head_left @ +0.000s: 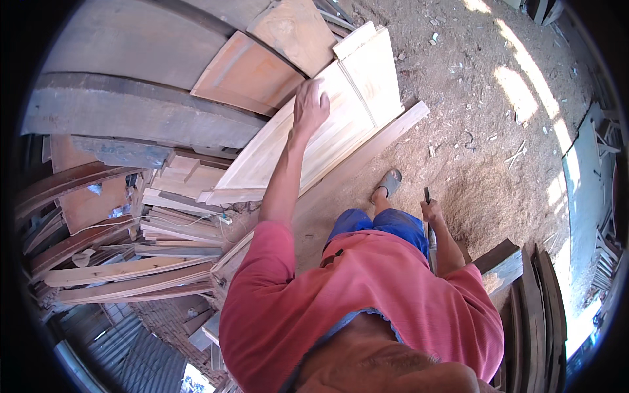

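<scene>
A pale wooden door panel leans at a slant against a stack of boards, with a dark line crossing it near its far end. My left hand is at the panel's upper edge, fingers bent over it and thumb apart on the near side. Low on my right side, my right hand is closed around a slim hand tool. The tool's dark, narrow end sticks up above the fist, and its exact kind cannot be made out. A long pale timber strip runs along the panel's lower edge.
Brown boards and a thick grey beam stand behind the panel. Offcuts are piled at left, with a white cable across them. Sawdust covers the ground. Dark planks stand at lower right.
</scene>
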`<state>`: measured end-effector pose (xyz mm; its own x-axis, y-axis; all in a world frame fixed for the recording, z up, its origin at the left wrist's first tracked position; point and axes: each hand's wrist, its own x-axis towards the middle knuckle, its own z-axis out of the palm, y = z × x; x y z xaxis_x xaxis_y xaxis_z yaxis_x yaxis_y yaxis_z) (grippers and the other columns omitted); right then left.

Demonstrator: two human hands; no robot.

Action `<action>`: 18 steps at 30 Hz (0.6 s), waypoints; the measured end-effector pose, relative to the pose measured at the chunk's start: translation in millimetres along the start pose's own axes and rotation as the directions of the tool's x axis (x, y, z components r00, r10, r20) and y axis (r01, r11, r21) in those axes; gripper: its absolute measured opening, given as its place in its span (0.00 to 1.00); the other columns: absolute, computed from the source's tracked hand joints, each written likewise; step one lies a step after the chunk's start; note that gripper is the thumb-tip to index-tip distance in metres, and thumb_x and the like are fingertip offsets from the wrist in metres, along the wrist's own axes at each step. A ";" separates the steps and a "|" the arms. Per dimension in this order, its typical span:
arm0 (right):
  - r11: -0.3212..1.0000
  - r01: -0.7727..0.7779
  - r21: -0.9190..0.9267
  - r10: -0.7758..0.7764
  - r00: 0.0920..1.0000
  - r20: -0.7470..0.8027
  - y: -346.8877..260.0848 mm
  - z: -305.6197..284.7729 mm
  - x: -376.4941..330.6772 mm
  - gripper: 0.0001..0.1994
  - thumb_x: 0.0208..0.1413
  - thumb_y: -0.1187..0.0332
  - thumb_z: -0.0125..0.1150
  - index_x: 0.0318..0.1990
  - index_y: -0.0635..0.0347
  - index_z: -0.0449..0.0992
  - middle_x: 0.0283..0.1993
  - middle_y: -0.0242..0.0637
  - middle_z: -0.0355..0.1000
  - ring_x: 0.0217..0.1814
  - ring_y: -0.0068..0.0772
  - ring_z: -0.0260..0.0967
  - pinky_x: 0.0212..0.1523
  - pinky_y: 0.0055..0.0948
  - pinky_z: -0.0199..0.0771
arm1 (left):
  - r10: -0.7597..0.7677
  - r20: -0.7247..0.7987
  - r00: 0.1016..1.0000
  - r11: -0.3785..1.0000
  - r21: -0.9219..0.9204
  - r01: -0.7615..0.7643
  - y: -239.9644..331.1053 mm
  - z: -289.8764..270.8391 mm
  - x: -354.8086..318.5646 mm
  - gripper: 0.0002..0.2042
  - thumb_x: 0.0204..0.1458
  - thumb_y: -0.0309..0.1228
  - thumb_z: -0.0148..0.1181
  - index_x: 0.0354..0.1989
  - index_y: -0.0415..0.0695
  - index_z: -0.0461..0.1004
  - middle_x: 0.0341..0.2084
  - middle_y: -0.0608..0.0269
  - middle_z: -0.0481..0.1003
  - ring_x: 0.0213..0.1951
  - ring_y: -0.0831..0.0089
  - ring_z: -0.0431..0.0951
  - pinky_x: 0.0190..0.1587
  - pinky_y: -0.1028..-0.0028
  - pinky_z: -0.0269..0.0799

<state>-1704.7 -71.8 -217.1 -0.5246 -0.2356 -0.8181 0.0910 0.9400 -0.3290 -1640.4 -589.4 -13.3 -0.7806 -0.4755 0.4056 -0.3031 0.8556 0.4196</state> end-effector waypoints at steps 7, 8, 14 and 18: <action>0.961 0.192 -0.200 -0.198 0.980 -0.008 -17.0 60.7 1.8 0.20 0.54 0.55 0.53 0.41 0.66 0.78 0.40 0.58 0.76 0.46 0.56 0.75 0.47 0.46 0.74 | -0.367 0.843 0.394 0.850 0.131 0.510 22.7 -20.6 -375.5 0.27 0.58 0.46 0.53 0.60 0.38 0.66 0.56 0.40 0.71 0.59 0.48 0.71 0.62 0.55 0.64; 0.893 0.322 -0.313 -0.352 0.935 -0.042 -19.3 72.2 0.1 0.18 0.56 0.55 0.52 0.35 0.64 0.77 0.33 0.56 0.76 0.40 0.54 0.77 0.41 0.47 0.75 | -0.285 0.949 0.132 0.749 0.135 0.648 35.5 -22.9 -421.1 0.27 0.60 0.48 0.49 0.58 0.38 0.68 0.57 0.41 0.71 0.59 0.48 0.70 0.61 0.55 0.63; 0.867 0.302 -0.395 -0.296 0.952 0.077 -44.4 128.2 -49.7 0.23 0.51 0.55 0.55 0.42 0.70 0.79 0.44 0.63 0.76 0.51 0.59 0.74 0.52 0.48 0.73 | -0.451 0.871 0.194 0.530 0.087 0.844 68.3 -43.5 -546.2 0.24 0.61 0.48 0.47 0.54 0.40 0.72 0.51 0.42 0.75 0.54 0.47 0.75 0.56 0.55 0.68; 0.840 0.395 -0.372 -0.369 0.919 0.142 -87.2 152.8 -111.8 0.24 0.50 0.54 0.56 0.43 0.70 0.78 0.44 0.64 0.75 0.50 0.60 0.74 0.54 0.49 0.72 | -0.571 0.717 0.401 0.613 0.047 0.789 51.2 -68.9 -519.9 0.20 0.59 0.43 0.51 0.53 0.42 0.75 0.47 0.48 0.79 0.50 0.57 0.79 0.55 0.61 0.71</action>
<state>-1524.7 -165.2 -169.0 -0.3956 -0.5979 -0.6971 -0.4458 0.7886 -0.4234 -1212.5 -312.5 -146.8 -0.5314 -0.5322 -0.6590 -0.8273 0.1590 0.5388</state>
